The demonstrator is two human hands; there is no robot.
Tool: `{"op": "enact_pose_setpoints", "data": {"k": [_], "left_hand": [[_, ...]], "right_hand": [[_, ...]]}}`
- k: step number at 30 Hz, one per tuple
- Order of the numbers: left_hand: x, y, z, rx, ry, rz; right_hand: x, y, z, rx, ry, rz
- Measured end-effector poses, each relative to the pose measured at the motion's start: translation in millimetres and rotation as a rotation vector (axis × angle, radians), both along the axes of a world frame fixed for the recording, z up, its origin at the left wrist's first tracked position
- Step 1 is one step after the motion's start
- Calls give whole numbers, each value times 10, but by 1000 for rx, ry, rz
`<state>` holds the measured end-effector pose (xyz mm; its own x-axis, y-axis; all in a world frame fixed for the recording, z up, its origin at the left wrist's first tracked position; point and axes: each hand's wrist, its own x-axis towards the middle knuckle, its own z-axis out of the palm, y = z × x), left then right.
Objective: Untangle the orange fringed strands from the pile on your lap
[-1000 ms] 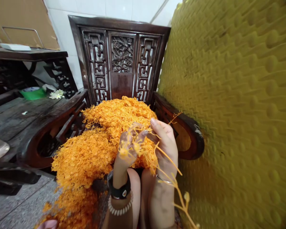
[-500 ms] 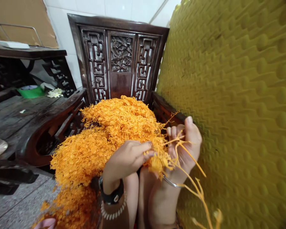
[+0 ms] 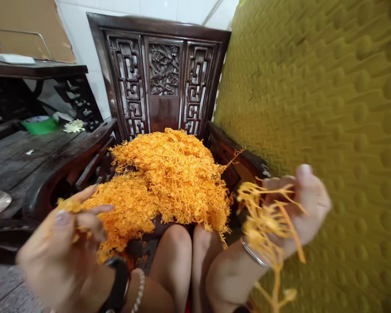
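Observation:
A big heap of fine, branching orange sprigs lies in front of my knees on a dark wooden chair. My left hand, smeared by motion, is at the lower left with its fingers curled round small orange bits. Off to the right, my right hand is closed on a branching orange stem, its thumb pointing up. The stem's thin twigs spread in front of the palm and wrist, and its thicker end hangs down to the bottom edge. What kind of plant or material this is, I cannot tell.
The carved chair back rises behind the heap. A yellow-green bumpy mat stands upright along the right side. At left is a dark wooden seat with a green tape roll and pale flowers.
My left hand has moved away from the stem to the lower left, carrying orange bits. My right hand has shifted right with the stem, which now shows fewer fine strands.

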<state>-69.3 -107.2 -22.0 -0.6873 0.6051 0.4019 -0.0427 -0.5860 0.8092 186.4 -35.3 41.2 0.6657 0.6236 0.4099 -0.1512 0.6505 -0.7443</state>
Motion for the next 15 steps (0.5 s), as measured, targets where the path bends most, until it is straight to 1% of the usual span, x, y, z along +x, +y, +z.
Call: {"op": "enact_pose_setpoints", "data": {"k": [1,2,3,4,6,8,9,10,11,13,15], "left_hand": [[68,146,60,31,5,18],[137,270,109,71,3,9],[198,368,145,75,-20,9],[247,440,167,92,-53,-32],[295,516,182,128,-133,-140],[299,538,176,167,-177,-297],[298,541,175,175,-183,-354],[301,544,176,178,-181,-378],[312,547,182,183,-173,-365],[358,555,204,198,-145,-289],[429,564,230,195,-102,-237]], "right_hand": [[-117,3,10,29,-37,29],[-215,5,15,66,-63,54],[-287,7,15,81,-74,74],[-332,10,10,81,-80,85],[-355,20,-8,79,-92,78],[-334,34,-28,74,-118,59],[-321,41,-38,65,-130,55],[-312,46,-46,52,-141,52],[-305,49,-53,38,-149,47],[-301,47,-63,7,-153,49],[-301,42,-71,-21,-157,84]]}}
